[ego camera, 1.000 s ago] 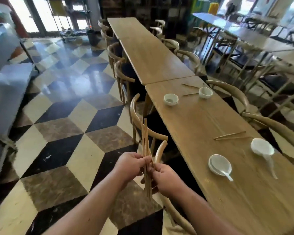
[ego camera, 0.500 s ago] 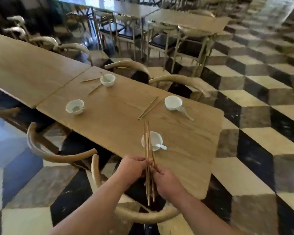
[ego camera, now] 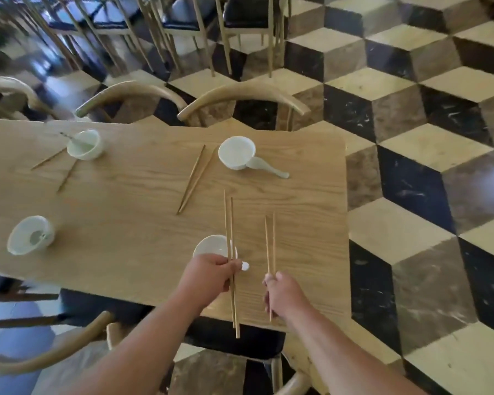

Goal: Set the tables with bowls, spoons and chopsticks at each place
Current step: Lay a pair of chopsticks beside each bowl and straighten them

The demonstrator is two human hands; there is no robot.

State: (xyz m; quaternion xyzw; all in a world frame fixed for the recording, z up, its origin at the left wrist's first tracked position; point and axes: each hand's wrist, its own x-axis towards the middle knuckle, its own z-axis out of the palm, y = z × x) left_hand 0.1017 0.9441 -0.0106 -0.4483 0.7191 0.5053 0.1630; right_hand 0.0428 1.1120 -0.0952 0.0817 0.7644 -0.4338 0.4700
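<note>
My left hand [ego camera: 210, 276] grips a pair of chopsticks [ego camera: 229, 223] upright over the near white bowl [ego camera: 208, 246], whose spoon tip [ego camera: 245, 266] shows beside my fingers. My right hand [ego camera: 281, 295] holds a second pair of chopsticks [ego camera: 270, 243] just right of that bowl, above the wooden table [ego camera: 131, 212]. Across the table stands a bowl with a spoon [ego camera: 238, 152] and a laid pair of chopsticks [ego camera: 193, 179]. At the far left another bowl [ego camera: 84, 143] has chopsticks [ego camera: 54, 166] beside it. A bowl [ego camera: 30, 235] sits at the near left with no chopsticks visible by it.
Curved wooden chair backs [ego camera: 240, 95] line the far side, and one chair back [ego camera: 54, 352] stands on my side at lower left. The table's right end [ego camera: 344, 223] borders a checkered tile floor [ego camera: 425, 181]. More chairs [ego camera: 183, 29] stand beyond.
I have turned toward the table's end. The bundle of chopsticks held between both hands has split: one pair stays in my left hand, the other moved right in my right hand.
</note>
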